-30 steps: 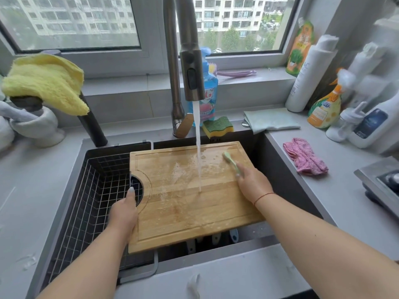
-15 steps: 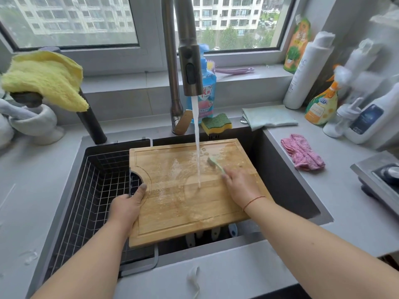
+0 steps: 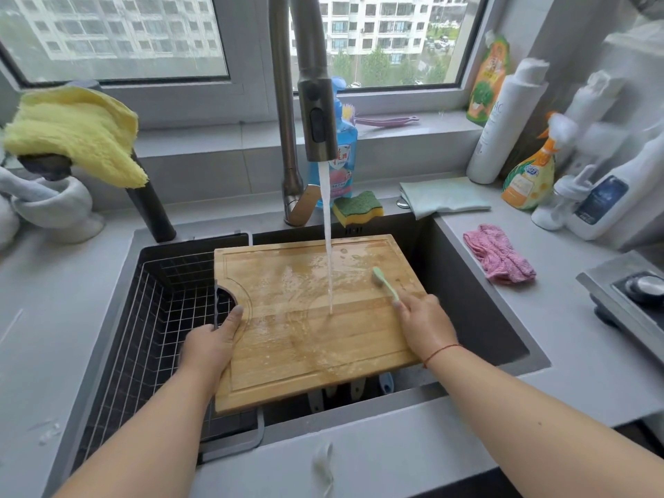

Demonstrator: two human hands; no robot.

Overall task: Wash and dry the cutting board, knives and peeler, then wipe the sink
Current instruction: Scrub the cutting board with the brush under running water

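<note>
Board (image 3: 305, 318) lies across sink (image 3: 478, 318), under running tap (image 3: 316, 113). Left hand (image 3: 212, 345) grips board's left edge; right hand (image 3: 425, 323) pinches green brush (image 3: 384, 282), bristles on board.

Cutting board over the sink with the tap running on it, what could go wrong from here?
The wet cutting board is steadied only by the left hand at its notch, so a hard scrub could tip it onto the handles below. Water striking the board may splash the counter. The right hand might lose the thin green brush.
</note>
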